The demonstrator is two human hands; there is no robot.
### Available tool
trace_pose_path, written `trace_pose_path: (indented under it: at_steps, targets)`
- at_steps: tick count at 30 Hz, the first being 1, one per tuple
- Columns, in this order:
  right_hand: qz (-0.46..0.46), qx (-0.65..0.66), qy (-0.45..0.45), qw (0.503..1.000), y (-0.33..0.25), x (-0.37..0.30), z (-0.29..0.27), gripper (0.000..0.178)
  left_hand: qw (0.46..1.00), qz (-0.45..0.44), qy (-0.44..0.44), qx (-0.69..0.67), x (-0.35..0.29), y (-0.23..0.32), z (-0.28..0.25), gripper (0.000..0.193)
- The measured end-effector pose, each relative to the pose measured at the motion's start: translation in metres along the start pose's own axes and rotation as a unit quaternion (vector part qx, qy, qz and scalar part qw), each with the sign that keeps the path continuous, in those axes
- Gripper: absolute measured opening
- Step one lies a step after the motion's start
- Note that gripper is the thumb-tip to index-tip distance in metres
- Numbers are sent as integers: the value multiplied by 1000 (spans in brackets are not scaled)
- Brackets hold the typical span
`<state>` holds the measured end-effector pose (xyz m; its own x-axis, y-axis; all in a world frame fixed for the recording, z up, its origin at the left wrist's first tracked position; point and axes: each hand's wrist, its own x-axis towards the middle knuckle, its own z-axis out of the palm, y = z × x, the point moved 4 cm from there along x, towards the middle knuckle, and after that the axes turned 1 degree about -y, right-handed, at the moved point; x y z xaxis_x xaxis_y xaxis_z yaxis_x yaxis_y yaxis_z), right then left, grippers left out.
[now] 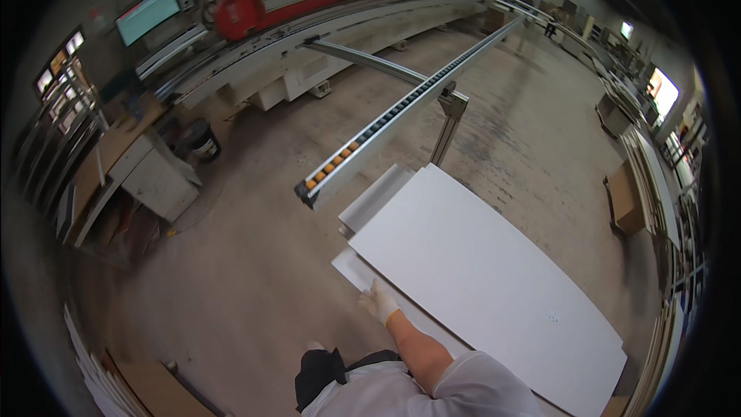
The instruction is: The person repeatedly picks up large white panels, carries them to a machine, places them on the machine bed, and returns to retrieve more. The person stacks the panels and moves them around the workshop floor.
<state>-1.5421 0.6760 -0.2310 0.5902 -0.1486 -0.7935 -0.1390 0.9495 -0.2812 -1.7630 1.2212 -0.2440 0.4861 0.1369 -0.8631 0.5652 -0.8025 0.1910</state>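
Note:
My right hand [379, 303], in a white work glove with a yellow cuff, is closed at the near left edge of a white panel [351, 269]. One finger or the thumb points up along the panel's surface; the others curl at its edge. A larger white panel [478, 262] lies on top, offset so that a strip of the lower one shows. Further pale panels [378, 197] stick out from under the far left end of the stack. Of my left hand nothing shows.
A roller rail [401, 108] with orange and black rollers stands on a metal leg just beyond the stack. A long machine with a red head [238, 12] and a screen [148, 15] lies behind. A workbench [131, 154] and black bucket [202, 140] are left; leaning boards [652, 177] line the right.

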Motion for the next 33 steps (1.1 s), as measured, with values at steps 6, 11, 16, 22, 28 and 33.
trace_pose_path:
  at_steps: [6,11,16,22,28,33]
  targets:
    - [-339,-163,72,924,-19,100,77,61,959,131,50,246,120,150,-235,50]
    - [-345,465,87,811,-21,93,98,72,809,510,120,268,118,505,-388,51]
    - [-384,510,233,734,-29,90,119,77,631,702,-83,320,15,797,-310,52]
    - [-433,463,340,695,-13,54,143,82,608,659,-156,414,-49,885,-180,70]
    - [-504,431,340,667,-17,-62,226,69,587,566,-272,511,-41,853,-164,85]
    - [-584,370,269,670,-60,-141,314,61,672,404,-550,289,-88,835,-185,75]
